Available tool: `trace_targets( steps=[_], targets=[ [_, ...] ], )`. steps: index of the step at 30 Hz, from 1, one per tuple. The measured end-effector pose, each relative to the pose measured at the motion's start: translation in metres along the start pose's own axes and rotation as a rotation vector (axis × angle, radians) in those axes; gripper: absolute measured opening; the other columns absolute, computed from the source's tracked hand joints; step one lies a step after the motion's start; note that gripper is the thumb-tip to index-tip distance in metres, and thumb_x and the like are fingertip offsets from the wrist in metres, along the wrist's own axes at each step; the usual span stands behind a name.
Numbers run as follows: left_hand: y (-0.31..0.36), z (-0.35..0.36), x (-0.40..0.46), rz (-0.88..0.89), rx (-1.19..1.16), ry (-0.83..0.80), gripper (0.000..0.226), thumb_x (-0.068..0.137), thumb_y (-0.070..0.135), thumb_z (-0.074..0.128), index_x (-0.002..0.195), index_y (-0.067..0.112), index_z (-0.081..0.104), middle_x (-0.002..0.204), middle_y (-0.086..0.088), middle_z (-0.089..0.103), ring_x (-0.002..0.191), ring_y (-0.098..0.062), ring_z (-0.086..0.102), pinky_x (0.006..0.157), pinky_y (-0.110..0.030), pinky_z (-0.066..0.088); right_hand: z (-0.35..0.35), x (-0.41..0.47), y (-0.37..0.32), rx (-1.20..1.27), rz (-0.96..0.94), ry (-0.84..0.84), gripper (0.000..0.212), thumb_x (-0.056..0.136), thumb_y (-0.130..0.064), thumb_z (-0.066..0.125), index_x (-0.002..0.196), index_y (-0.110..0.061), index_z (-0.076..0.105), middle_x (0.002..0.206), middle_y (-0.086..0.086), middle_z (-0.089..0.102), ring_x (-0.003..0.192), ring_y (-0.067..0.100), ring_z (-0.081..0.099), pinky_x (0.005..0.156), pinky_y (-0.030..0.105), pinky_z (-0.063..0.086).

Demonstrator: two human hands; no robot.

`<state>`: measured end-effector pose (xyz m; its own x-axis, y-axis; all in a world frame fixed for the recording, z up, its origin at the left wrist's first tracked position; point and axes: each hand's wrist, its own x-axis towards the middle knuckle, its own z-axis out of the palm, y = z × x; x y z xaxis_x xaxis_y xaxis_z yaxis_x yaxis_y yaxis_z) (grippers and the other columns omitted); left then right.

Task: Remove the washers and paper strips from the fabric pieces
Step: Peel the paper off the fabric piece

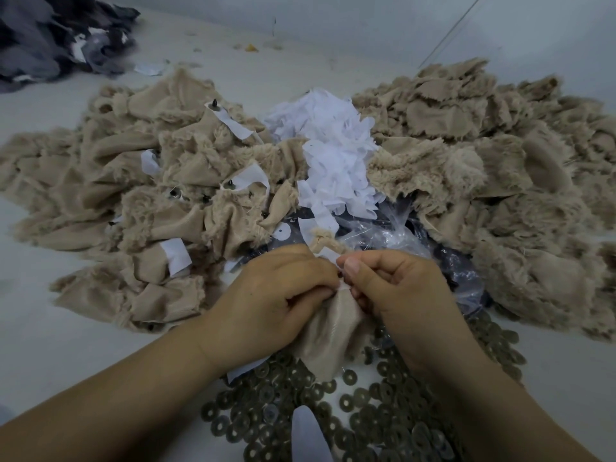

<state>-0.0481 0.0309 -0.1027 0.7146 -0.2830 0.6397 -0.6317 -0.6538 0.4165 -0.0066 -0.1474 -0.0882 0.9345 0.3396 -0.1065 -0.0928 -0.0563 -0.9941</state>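
while both hands work at the table's near edge, the left hand (270,295) grips a limp, light fabric piece (330,331) and the right hand (393,288) pinches its thin paper strip (343,287); likely tears easily, so pinch by the stud.

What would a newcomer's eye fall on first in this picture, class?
Probably the bright white heap of paper strips in the middle, set between two big piles of tan fabric pieces. Next, the left hand and right hand in front, both pinching one fabric piece. Below them lies a dark spread of washers.
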Motion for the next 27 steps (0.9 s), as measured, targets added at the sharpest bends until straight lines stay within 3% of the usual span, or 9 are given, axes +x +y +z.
trace_targets(
  steps=[3,8,15,20,23,25,27],
  targets=[
    [0.003,0.001,0.0,-0.031,0.014,0.011,0.014,0.09,0.011,0.064,0.094,0.002,0.074,0.087,-0.005,0.073,0.076,-0.02,0.066,0.069,-0.034,0.051,0.002,0.0,0.005,0.088,0.041,-0.066,0.021,0.077,-0.034,0.071,0.091,-0.022,0.08,0.09,0.005,0.079,0.085,0.016,0.076,0.073,0.022,0.058],
    [0.005,0.004,0.001,-0.051,0.049,0.074,0.014,0.088,0.013,0.066,0.091,0.003,0.076,0.086,-0.005,0.074,0.074,-0.021,0.068,0.067,-0.036,0.053,0.0,0.005,0.009,0.233,0.15,-0.14,0.026,0.077,-0.03,0.073,0.096,-0.014,0.08,0.108,0.012,0.076,0.11,0.024,0.07,0.097,0.04,0.053],
    [0.009,0.007,-0.001,-0.15,0.083,0.165,0.016,0.083,0.019,0.072,0.095,0.008,0.073,0.088,0.003,0.071,0.081,-0.006,0.063,0.079,-0.015,0.05,-0.003,0.003,0.003,0.204,0.2,-0.154,0.032,0.076,-0.031,0.072,0.096,-0.006,0.078,0.099,0.021,0.076,0.095,0.033,0.072,0.091,0.045,0.057],
    [0.008,0.009,-0.001,-0.12,0.065,0.114,0.025,0.08,0.005,0.074,0.104,0.002,0.073,0.095,-0.004,0.072,0.085,-0.016,0.065,0.079,-0.027,0.053,-0.002,0.002,0.0,0.254,0.237,-0.183,0.024,0.075,-0.025,0.071,0.087,-0.006,0.079,0.089,0.021,0.075,0.081,0.026,0.072,0.076,0.035,0.059],
    [0.009,0.011,-0.001,-0.099,0.112,0.079,0.02,0.082,0.001,0.071,0.102,-0.002,0.072,0.093,-0.009,0.07,0.084,-0.019,0.062,0.079,-0.027,0.051,-0.001,0.002,0.001,0.301,0.254,-0.175,0.021,0.074,-0.022,0.071,0.082,-0.004,0.078,0.08,0.017,0.074,0.072,0.021,0.07,0.067,0.028,0.058],
    [0.01,0.013,0.0,-0.082,0.159,0.084,0.016,0.083,-0.001,0.068,0.098,-0.004,0.071,0.09,-0.012,0.068,0.082,-0.022,0.059,0.079,-0.027,0.049,0.0,0.002,0.001,0.299,0.251,-0.153,0.021,0.071,-0.023,0.072,0.08,-0.005,0.078,0.08,0.02,0.072,0.073,0.023,0.067,0.069,0.03,0.058],
    [0.012,0.016,0.001,-0.068,0.191,0.11,0.013,0.084,-0.003,0.066,0.095,-0.007,0.07,0.087,-0.015,0.067,0.08,-0.024,0.057,0.077,-0.029,0.048,0.001,0.001,0.002,0.312,0.254,-0.116,0.032,0.07,-0.023,0.073,0.089,0.002,0.076,0.093,0.032,0.069,0.082,0.03,0.065,0.079,0.037,0.057]
  ],
)
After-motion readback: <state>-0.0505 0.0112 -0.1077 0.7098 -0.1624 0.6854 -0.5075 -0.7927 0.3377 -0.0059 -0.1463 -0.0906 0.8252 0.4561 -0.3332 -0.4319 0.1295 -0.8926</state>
